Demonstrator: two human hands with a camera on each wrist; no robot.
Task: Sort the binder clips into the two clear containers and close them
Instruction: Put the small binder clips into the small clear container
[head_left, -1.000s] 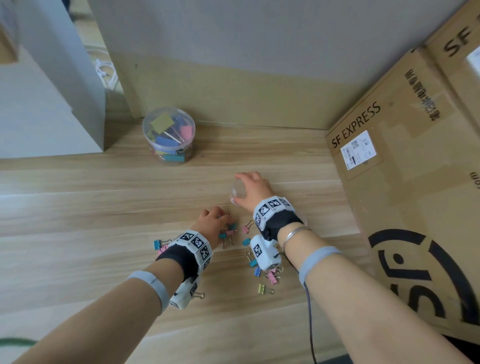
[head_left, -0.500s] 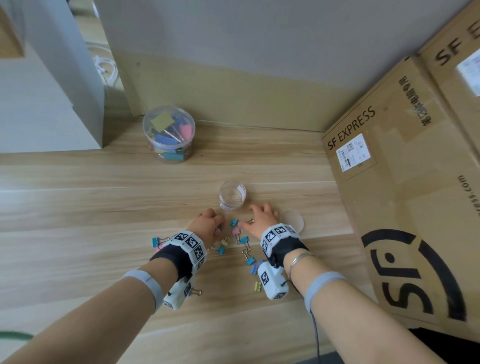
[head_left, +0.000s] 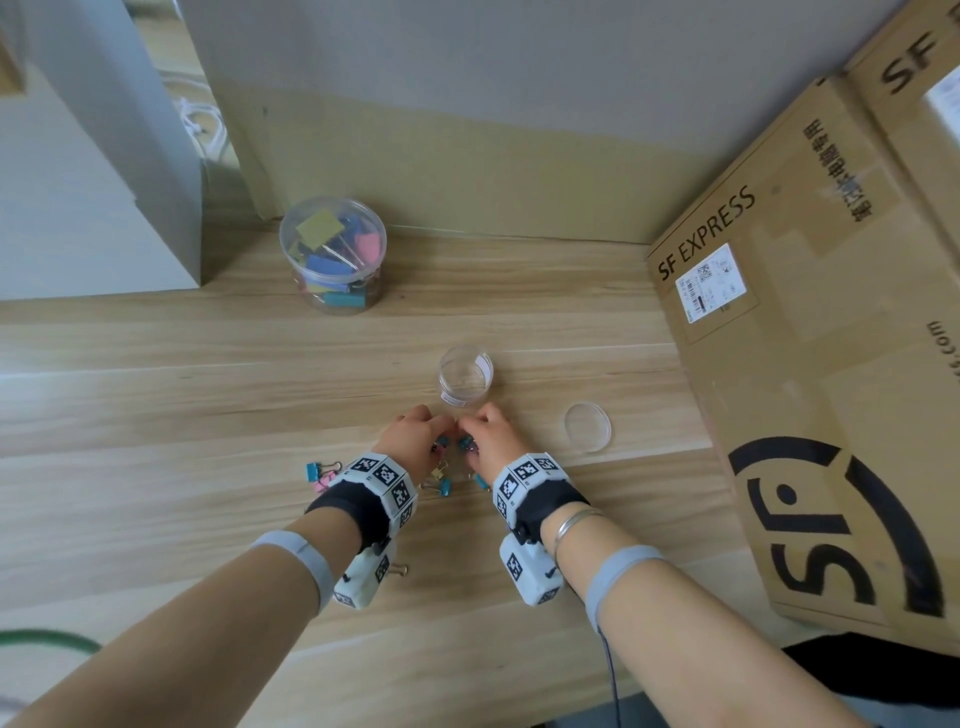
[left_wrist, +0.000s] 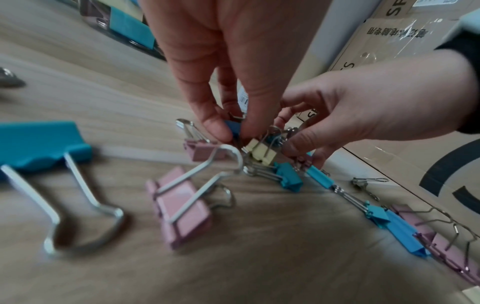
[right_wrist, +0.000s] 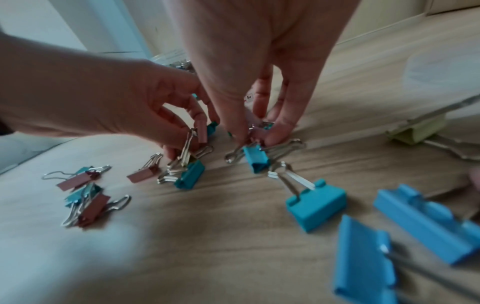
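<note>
Crouching low over the scatter of small binder clips (left_wrist: 287, 176) on the wooden table (head_left: 156, 415), both hands work the near edge of the pile. Left hand (head_left: 415, 441): thumb and fingers pinch a small clip, seemingly a dark blue one, blurred in the left wrist view. Right hand (head_left: 491, 439): fingertips (right_wrist: 278, 133) closed on the wire loops of a teal clip (right_wrist: 255, 157). Small clear container (head_left: 464, 375) stands open just beyond the fingers, empty, its lid (head_left: 587, 428) lying flat to its right. Large container (head_left: 332, 254) sits further back, lidded and already holding big clips. Handling judgement: clips are light, hard, springy; painted steel bodies likely slick, and loops snag on neighbours, so several may lift together. Best hold looks to be across the folded body or by both loops pinched flat. Container is light and may skid if knocked.
</note>
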